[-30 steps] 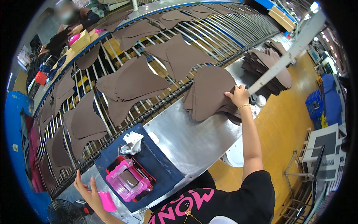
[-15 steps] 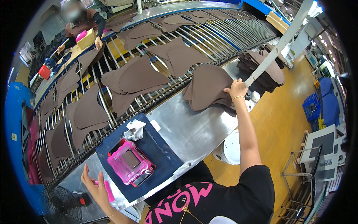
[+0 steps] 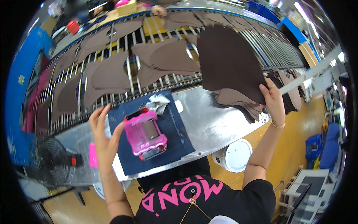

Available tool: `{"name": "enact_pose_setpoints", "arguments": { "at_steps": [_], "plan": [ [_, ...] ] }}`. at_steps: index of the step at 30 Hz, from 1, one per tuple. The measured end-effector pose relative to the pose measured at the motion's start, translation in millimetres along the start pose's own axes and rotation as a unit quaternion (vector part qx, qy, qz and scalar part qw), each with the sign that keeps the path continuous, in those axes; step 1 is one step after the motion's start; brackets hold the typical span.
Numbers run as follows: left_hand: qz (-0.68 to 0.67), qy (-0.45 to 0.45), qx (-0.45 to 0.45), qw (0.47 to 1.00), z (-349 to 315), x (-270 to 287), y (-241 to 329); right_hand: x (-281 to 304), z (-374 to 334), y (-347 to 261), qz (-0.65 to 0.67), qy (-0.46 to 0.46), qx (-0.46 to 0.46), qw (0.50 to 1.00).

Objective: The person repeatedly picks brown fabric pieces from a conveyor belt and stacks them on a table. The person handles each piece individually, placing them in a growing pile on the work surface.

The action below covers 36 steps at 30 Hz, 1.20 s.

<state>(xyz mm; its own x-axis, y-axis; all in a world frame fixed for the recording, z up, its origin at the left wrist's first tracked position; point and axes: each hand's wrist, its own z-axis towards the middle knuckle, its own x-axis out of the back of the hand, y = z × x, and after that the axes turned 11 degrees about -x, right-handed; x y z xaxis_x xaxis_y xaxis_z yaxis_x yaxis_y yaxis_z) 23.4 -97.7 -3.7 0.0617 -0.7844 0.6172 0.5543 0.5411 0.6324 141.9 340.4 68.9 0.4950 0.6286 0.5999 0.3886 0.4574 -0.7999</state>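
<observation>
My right hand (image 3: 273,98) pinches the lower right edge of a dark brown curved cut panel (image 3: 229,58), a thin flat sheet raised over the table and the roller conveyor. Beneath it, a stack of similar brown panels (image 3: 236,99) lies on the metal tabletop. My left hand (image 3: 104,134) is raised with fingers and thumb apart, holding nothing. Just right of it, a pink plastic tray (image 3: 136,131) with a small brown block inside rests on a dark blue mat (image 3: 175,132). A flat pink item (image 3: 93,155) shows beside my left wrist.
Beyond the table runs a roller conveyor (image 3: 132,80) carrying pairs of brown panels. A co-worker's hand (image 3: 159,11) is at its far side. A slanted white post (image 3: 311,76) stands at right. A black fan (image 3: 50,160) is at left, and a lidded white bucket (image 3: 238,155) below.
My right hand has lifted one panel off the stack, up and over the conveyor's near edge. My left hand has moved up beside the pink tray. The view has turned.
</observation>
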Motion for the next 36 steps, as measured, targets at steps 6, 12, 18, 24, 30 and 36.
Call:
{"name": "enact_pose_setpoints", "arguments": {
  "at_steps": [6,12,18,24,30,36],
  "plan": [
    [-0.272,0.035,-0.006,0.962,10.8,-14.3,-10.3,-99.2,-32.3,-57.5,0.265,-0.184,0.109,0.940],
    [-0.245,0.116,0.097,0.958,-15.8,86.2,-27.3,-204.2,-53.4,-71.8,0.300,-0.302,0.203,0.882],
    [-0.014,0.189,0.084,0.978,-42.9,147.5,-26.8,-251.0,-61.0,-64.2,0.120,-0.271,0.280,0.913],
    [-0.019,0.158,0.126,0.979,-53.3,134.9,-31.2,-258.6,-60.9,-54.0,0.076,-0.177,0.397,0.897],
    [-0.088,0.088,0.149,0.981,-59.6,86.4,-35.4,-223.4,-44.5,-22.8,0.003,-0.155,0.423,0.893],
    [-0.033,-0.046,0.055,0.997,-33.4,34.4,-20.7,-190.9,-38.7,40.7,-0.021,-0.120,0.346,0.930]
  ]
}}
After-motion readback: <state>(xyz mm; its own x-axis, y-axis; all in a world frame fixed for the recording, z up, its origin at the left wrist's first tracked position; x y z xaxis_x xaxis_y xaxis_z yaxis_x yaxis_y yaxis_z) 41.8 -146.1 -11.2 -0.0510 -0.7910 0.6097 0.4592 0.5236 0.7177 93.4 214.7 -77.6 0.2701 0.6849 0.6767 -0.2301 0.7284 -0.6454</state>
